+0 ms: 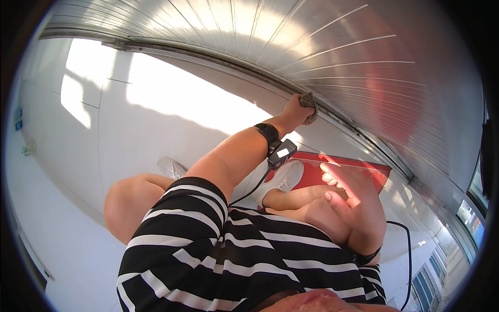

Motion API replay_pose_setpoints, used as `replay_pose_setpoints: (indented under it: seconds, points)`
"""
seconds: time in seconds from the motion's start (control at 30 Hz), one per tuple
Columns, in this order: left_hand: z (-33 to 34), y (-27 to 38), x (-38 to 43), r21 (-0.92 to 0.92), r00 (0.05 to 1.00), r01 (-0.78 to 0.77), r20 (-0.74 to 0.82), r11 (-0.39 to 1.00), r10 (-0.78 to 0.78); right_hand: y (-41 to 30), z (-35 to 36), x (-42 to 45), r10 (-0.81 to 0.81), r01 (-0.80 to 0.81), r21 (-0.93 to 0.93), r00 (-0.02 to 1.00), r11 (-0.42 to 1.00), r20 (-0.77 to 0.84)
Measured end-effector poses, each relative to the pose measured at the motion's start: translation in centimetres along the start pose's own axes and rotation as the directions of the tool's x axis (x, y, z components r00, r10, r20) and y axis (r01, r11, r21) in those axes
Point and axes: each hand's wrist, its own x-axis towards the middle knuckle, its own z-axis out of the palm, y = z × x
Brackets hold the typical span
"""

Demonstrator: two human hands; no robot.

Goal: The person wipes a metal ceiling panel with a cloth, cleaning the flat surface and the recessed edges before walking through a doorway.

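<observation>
My left hand (295, 112) reaches forward and grips a crumpled grey-brown cloth (309, 105). The cloth is at the metal bottom rail (218, 55) of a ribbed metal panel (351, 70); whether it presses on the rail is hard to tell. Around my left wrist is a black strap (268, 133) with a small black device (282, 153) and a cable. Nearer my body, my right hand (353, 197) is raised over my bent right leg, thumb apart from partly curled fingers. I see nothing in it.
A red mat (308, 171) with a lace-patterned border lies under my white right shoe (286, 177). The pale tiled floor (128, 140) carries bright sun patches. A black cable (408, 253) loops at the right. A window (468, 222) shows at the right edge.
</observation>
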Motion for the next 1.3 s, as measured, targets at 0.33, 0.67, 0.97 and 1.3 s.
replay_pose_setpoints:
  seconds: [0.33,0.67,0.97,1.3]
  points:
    - [-11.3,3.4,-1.6,-0.522,0.949,0.022,0.280,0.853,0.147,0.8,-0.5,-0.8,-0.152,0.153,0.028,0.988,0.988,-0.026]
    - [-10.4,11.8,-9.9,0.031,0.929,0.161,0.333,0.987,-0.162,1.0,-0.4,0.6,-0.159,0.159,-0.001,0.987,0.987,-0.023]
    - [-11.4,16.2,-27.7,-0.339,1.000,0.016,0.011,0.941,-0.013,-0.9,0.7,5.7,-0.075,0.073,0.022,0.989,0.997,0.131]
    - [-17.1,19.3,-27.4,-0.116,0.964,-0.250,-0.118,0.961,0.236,-2.6,3.2,10.7,0.199,-0.160,-0.138,0.917,0.977,0.345]
